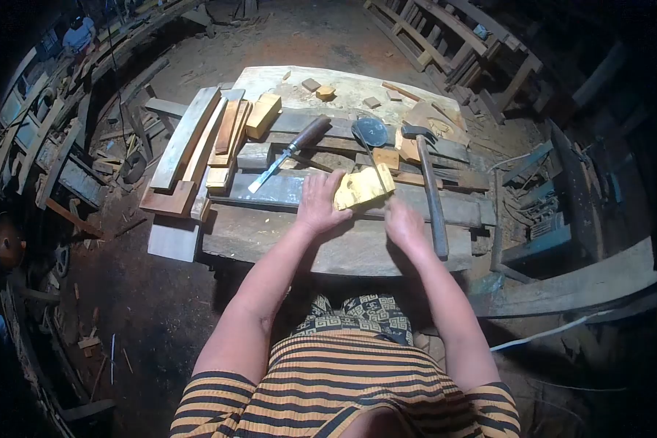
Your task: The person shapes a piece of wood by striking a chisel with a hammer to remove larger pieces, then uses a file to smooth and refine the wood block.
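Observation:
My left hand (pixel 320 202) grips the left end of a yellow wood block (pixel 359 187) with a rough, notched top, pressing it down on the bench boards. A thin, dark, rod-like tool (pixel 376 166) lies across the block's right part. Its near end runs to my right hand (pixel 404 221), which is curled closed around it; the grip end is hidden. Just right of that hand lies a hammer (pixel 432 193) with a dark head and long handle. Left of the block, a chisel (pixel 292 152) with a dark wooden handle rests on the boards.
A round dark dish (pixel 373 132) sits beyond the block. Stacked wood strips (pixel 188 142) and a pale block (pixel 263 116) lie at the bench's left. Small offcuts (pixel 325 93) dot the far slab. Timber (pixel 445 36) leans at back right; a person (pixel 79 35) is far left.

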A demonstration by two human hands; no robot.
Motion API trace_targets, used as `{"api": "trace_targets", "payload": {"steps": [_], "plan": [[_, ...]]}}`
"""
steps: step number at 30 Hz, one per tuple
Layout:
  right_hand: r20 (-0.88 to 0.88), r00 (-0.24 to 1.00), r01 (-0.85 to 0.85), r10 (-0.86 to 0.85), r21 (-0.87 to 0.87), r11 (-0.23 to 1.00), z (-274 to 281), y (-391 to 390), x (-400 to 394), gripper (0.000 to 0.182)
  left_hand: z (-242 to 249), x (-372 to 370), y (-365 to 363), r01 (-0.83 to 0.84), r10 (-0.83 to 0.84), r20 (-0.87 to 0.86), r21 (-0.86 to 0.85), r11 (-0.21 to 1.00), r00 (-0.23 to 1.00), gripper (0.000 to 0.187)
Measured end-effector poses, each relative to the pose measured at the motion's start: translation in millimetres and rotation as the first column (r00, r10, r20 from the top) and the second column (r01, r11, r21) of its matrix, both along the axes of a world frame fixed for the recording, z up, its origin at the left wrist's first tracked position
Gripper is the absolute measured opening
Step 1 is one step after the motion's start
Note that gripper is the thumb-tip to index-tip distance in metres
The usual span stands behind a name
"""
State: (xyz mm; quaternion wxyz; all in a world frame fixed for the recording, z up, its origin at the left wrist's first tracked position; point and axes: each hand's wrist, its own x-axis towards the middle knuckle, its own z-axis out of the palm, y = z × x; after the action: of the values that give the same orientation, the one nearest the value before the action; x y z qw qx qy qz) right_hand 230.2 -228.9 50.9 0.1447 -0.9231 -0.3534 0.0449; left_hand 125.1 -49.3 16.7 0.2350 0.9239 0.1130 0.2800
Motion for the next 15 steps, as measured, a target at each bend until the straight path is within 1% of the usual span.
{"api": "trace_targets", "payload": {"steps": [1, 3, 4, 5, 8, 10, 12, 13, 14, 15], "plan": [[-0.023, 1.0, -0.008, 0.008, -0.015, 1.0, -3, -19, -8, 0.017, 1, 0, -1, 0.001, -0.001, 0.001, -0.005, 1.0, 1.0, 0.08], [-0.043, 0.999, -0.032, 0.034, 0.046, 0.998, -9, -66, -35, 0.017, 2, -1, -1, -0.018, 0.018, -0.009, -0.003, 1.0, 1.0, 0.079], [-0.081, 0.997, -0.002, 0.001, -0.02, 1.0, -6, -89, -51, 0.017, 2, 0, 0, -0.022, 0.022, -0.006, -0.006, 1.0, 1.0, 0.079], [-0.117, 0.993, 0.022, -0.032, -0.086, 0.996, -1, -102, -59, 0.017, 1, 1, 0, -0.02, 0.02, 0.008, -0.003, 1.0, 1.0, 0.079], [-0.125, 0.991, 0.036, -0.045, -0.077, 0.996, 0, -108, -54, 0.017, 3, -1, 1, -0.003, 0.003, 0.013, -0.006, 1.0, 1.0, 0.078], [-0.052, 0.998, -0.022, 0.02, -0.03, 0.999, 2, -76, -35, 0.019, 5, 0, -1, 0.006, -0.005, 0.017, -0.009, 1.0, 1.0, 0.077], [-0.055, 0.998, -0.033, 0.033, -0.012, 0.999, 5, -29, -14, 0.02, 1, 0, 0, -0.001, 0.001, 0.02, 0.012, 1.0, 1.0, 0.077], [-0.022, 1.0, -0.019, 0.02, 0.035, 0.999, 3, -8, -4, 0.02, 0, 1, 0, -0.008, 0.008, 0.023, 0.017, 1.0, 1.0, 0.077], [0.007, 1.0, -0.005, 0.005, 0.08, 0.997, 2, 4, -1, 0.02, 1, 1, 0, -0.014, 0.015, -0.011, 0.012, 1.0, 1.0, 0.079], [0.003, 1.0, -0.01, 0.01, 0.081, 0.997, 1, 3, -1, 0.02, 0, 0, 0, -0.019, 0.02, -0.048, 0.005, 1.0, 0.999, 0.082]]}}
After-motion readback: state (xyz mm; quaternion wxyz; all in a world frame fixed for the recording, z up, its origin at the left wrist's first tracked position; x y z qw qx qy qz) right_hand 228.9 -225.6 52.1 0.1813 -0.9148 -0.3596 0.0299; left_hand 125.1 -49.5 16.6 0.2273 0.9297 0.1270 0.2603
